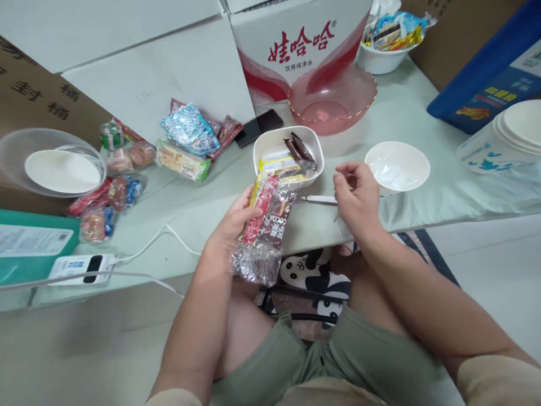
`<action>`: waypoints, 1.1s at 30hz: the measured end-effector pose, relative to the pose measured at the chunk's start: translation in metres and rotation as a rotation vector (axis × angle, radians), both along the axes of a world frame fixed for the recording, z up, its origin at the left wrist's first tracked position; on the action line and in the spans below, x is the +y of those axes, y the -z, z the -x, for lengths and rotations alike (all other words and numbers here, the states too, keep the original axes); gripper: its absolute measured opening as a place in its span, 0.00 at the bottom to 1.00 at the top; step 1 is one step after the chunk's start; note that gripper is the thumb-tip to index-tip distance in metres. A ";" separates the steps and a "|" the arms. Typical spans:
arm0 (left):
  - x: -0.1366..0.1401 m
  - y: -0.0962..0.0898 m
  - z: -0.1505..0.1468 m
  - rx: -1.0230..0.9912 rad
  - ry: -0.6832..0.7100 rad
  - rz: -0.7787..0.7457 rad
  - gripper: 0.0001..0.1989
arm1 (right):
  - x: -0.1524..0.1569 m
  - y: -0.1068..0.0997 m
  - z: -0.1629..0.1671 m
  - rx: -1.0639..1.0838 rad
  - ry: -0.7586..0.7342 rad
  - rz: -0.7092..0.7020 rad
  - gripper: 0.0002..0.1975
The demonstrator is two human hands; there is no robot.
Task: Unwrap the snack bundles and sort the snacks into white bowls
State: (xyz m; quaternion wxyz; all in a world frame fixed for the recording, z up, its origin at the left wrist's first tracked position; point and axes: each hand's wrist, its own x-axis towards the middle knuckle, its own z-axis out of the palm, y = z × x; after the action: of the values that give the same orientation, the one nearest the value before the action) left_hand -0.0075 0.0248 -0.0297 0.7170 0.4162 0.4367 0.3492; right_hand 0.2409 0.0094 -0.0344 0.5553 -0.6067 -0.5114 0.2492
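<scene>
My left hand (239,220) is closed around a clear plastic snack wrapper (270,225) with red, yellow and brown printing that reads COCOA. The wrapper's top overlaps the near rim of a white square bowl (264,141). Inside that bowl lie dark brown sticks (299,148) and yellow packaging. My right hand (357,194) is to the right of the bowl, its fingers curled in toward the thumb; whether it holds anything is hidden. A slim white tool with a metal tip (319,199) points left from beside this hand, its other end covered.
A white round bowl (397,166) stands right of my right hand, with stacked paper cups (502,138) beyond. Behind are a pink glass bowl (332,98), a black phone (258,128) and wrapped snacks (190,132). A white power bank (82,269) with cables lies at left.
</scene>
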 end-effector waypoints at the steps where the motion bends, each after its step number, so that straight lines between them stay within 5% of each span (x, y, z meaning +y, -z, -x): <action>1: 0.001 0.001 -0.002 0.040 -0.027 -0.022 0.45 | -0.002 0.001 0.002 -0.061 -0.017 -0.072 0.05; 6: 0.000 0.002 -0.008 0.166 0.158 -0.111 0.40 | -0.006 0.013 0.016 -0.353 -0.303 -0.134 0.22; 9: -0.002 0.001 -0.006 0.159 0.293 -0.077 0.40 | 0.000 0.017 0.020 -0.471 -0.285 -0.220 0.13; 13: 0.000 0.000 0.000 0.199 0.367 -0.070 0.37 | 0.006 0.012 0.017 -0.353 -0.331 -0.205 0.07; 17: 0.000 -0.003 0.007 0.093 0.430 -0.015 0.36 | 0.009 0.008 0.011 -0.127 -0.236 0.021 0.10; 20: -0.002 -0.005 0.006 -0.040 0.385 0.071 0.38 | 0.011 0.006 0.007 -0.089 -0.155 0.106 0.08; 24: -0.004 -0.007 -0.005 -0.106 0.156 0.141 0.40 | 0.004 -0.002 0.006 -0.209 0.001 -0.092 0.06; 26: -0.004 -0.007 -0.012 -0.071 0.070 0.143 0.39 | -0.004 -0.006 0.009 -0.212 -0.124 -0.052 0.08; 29: -0.007 -0.005 -0.019 0.091 0.029 0.093 0.34 | -0.015 -0.005 0.017 -0.255 -0.411 0.193 0.17; 33: -0.014 -0.001 -0.021 0.432 0.084 -0.209 0.29 | -0.018 0.005 0.026 -0.501 -0.590 0.311 0.25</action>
State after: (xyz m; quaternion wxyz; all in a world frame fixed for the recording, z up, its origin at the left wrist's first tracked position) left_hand 0.0137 0.0112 -0.0289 0.5741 0.5710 0.5235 0.2652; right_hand 0.2144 -0.0088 -0.0392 0.2201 -0.5526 -0.7389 0.3166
